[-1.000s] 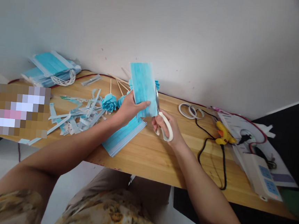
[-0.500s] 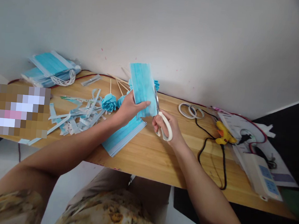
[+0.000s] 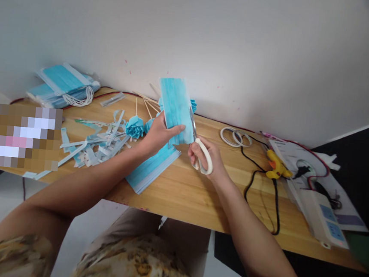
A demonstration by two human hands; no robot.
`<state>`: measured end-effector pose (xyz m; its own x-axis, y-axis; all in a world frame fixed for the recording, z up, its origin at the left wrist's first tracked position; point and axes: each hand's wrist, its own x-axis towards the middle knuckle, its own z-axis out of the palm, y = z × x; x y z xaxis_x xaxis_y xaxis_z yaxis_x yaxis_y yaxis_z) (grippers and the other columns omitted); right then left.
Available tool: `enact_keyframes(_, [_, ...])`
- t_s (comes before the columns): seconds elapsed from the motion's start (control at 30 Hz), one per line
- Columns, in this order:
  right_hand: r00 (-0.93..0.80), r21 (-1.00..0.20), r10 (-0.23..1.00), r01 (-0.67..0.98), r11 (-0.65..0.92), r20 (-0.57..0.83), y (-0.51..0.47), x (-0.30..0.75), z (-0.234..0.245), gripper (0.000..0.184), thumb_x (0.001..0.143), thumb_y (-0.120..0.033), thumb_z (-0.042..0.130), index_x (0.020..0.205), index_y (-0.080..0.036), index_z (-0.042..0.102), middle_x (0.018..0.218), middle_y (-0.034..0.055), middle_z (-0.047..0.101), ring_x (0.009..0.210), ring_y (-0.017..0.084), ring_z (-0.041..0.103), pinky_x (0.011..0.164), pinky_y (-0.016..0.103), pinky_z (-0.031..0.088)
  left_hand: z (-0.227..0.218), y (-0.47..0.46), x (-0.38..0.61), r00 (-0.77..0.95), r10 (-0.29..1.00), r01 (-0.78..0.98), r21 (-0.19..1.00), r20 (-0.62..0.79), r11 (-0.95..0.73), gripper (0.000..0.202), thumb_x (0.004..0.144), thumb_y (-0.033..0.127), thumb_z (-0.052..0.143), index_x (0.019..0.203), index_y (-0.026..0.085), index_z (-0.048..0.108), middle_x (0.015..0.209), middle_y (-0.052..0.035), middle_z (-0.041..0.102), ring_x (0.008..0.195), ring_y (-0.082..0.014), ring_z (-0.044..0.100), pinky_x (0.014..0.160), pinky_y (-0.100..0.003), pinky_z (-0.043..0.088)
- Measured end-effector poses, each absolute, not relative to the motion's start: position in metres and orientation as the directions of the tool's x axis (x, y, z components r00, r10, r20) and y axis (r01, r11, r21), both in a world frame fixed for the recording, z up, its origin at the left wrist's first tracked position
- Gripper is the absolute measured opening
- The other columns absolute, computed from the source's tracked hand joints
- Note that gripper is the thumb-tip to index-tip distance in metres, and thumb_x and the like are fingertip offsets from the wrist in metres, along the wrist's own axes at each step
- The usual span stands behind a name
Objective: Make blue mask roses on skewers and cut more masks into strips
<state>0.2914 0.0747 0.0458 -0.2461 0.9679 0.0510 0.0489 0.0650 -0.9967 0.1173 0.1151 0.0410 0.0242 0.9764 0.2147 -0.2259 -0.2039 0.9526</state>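
Note:
My left hand (image 3: 161, 132) grips a light-blue pleated face mask (image 3: 175, 101) by its lower part, thumb across the front, and the mask is held up above the table. White-handled scissors (image 3: 204, 157) are in my right hand (image 3: 210, 153), their blades along the mask's right edge. Below my left hand lies a stack of blue mask pieces (image 3: 152, 168). Blue flowers of crumpled material, one of them a rosette (image 3: 135, 127), lie behind my hands and are partly hidden by the mask. Thin wooden sticks (image 3: 147, 106) lie among them.
Cut strips (image 3: 96, 143) are heaped at the left, with whole masks (image 3: 63, 82) piled behind. On the right are two tape rolls (image 3: 233, 136), a yellow glue gun (image 3: 275, 166) with a black cord, and a power strip (image 3: 322, 217) on papers. The wall stands behind the table (image 3: 211, 197).
Hardly anything differs. The scissor blades look slightly more apart at the mask's right edge, and both hands keep their places.

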Motion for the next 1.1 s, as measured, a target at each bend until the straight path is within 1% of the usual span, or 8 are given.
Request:
enact_keyframes(0.13, [-0.251,-0.996,0.967,0.062,0.064,0.047,0.0754,0.2911,0.0464,0.056,0.074,-0.073,0.075,0.071,-0.02,0.056,0.059,-0.0046,0.056,0.042,0.005,0.045,0.036,0.021,0.033,0.0418,0.1151,0.1179,0.022,0.974,-0.23,0.949,0.227,-0.216,0.05,0.071,0.038,0.087,0.11,0.016,0.065,0.113,-0.0112,0.075,0.107,-0.0318,0.071,0.094,-0.048,0.059])
enact_keyframes(0.3, [-0.264,-0.994,0.963,0.075,0.076,0.054,0.0759,0.2914,0.0458,0.056,0.074,-0.073,0.075,0.069,-0.021,0.055,0.059,-0.0043,0.054,0.043,0.006,0.046,0.04,0.023,0.033,0.0459,0.1164,0.1135,0.047,0.983,-0.307,0.939,0.176,-0.153,0.047,0.075,0.052,0.084,0.101,0.017,0.067,0.099,-0.0101,0.076,0.098,-0.0321,0.074,0.084,-0.045,0.062])
enact_keyframes(0.4, [-0.302,-0.993,0.953,0.097,0.07,0.038,0.0759,0.2923,0.0455,0.055,0.074,-0.073,0.075,0.075,-0.021,0.057,0.061,-0.0042,0.054,0.046,0.007,0.046,0.043,0.024,0.034,0.0488,0.1175,0.1097,0.065,0.982,-0.322,0.935,0.178,-0.149,0.046,0.073,0.048,0.087,0.1,0.017,0.067,0.097,-0.0107,0.076,0.095,-0.032,0.074,0.08,-0.044,0.062])
enact_keyframes(0.5, [-0.343,-0.986,0.939,0.142,0.091,0.038,0.0764,0.294,0.0455,0.055,0.079,-0.074,0.071,0.082,-0.021,0.059,0.064,-0.0032,0.055,0.05,0.008,0.047,0.046,0.025,0.035,0.0505,0.1177,0.1081,0.072,0.979,-0.335,0.929,0.193,-0.158,0.045,0.071,0.041,0.088,0.102,0.016,0.066,0.102,-0.0113,0.076,0.098,-0.0315,0.074,0.083,-0.044,0.062])
enact_keyframes(0.67, [-0.401,-0.976,0.913,0.154,0.152,0.079,0.0778,0.2974,0.0435,0.058,0.082,-0.077,0.065,0.092,-0.021,0.061,0.071,-0.0011,0.057,0.06,0.011,0.05,0.053,0.027,0.037,0.0505,0.1169,0.1097,0.072,0.978,-0.355,0.921,0.196,-0.158,0.046,0.069,0.039,0.089,0.102,0.017,0.065,0.104,-0.0101,0.076,0.101,-0.0311,0.074,0.087,-0.045,0.062])
enact_keyframes(0.73, [-0.403,-0.975,0.911,0.152,0.162,0.088,0.0784,0.2984,0.0422,0.059,0.082,-0.079,0.063,0.092,-0.021,0.061,0.073,-0.0004,0.057,0.062,0.013,0.051,0.055,0.028,0.039,0.0503,0.1165,0.1104,0.059,0.98,-0.362,0.919,0.192,-0.158,0.046,0.068,0.037,0.089,0.103,0.017,0.065,0.105,-0.01,0.076,0.101,-0.031,0.073,0.088,-0.046,0.062])
enact_keyframes(0.9, [-0.39,-0.972,0.915,0.157,0.173,0.1,0.079,0.2994,0.0403,0.059,0.081,-0.081,0.062,0.09,-0.022,0.06,0.073,0.0005,0.06,0.063,0.014,0.052,0.057,0.029,0.041,0.05,0.1152,0.1109,0.074,0.978,-0.349,0.924,0.196,-0.159,0.041,0.073,0.035,0.085,0.103,0.017,0.064,0.105,-0.0109,0.076,0.101,-0.0318,0.073,0.091,-0.049,0.061])
enact_keyframes(1.1, [-0.394,-0.973,0.913,0.151,0.176,0.104,0.0781,0.2978,0.0428,0.061,0.081,-0.083,0.061,0.087,-0.022,0.059,0.071,-0.0007,0.057,0.062,0.013,0.051,0.057,0.029,0.04,0.0481,0.116,0.1118,0.078,0.979,-0.354,0.923,0.191,-0.152,0.043,0.071,0.038,0.087,0.102,0.017,0.065,0.104,-0.0105,0.076,0.098,-0.0312,0.074,0.088,-0.047,0.063])
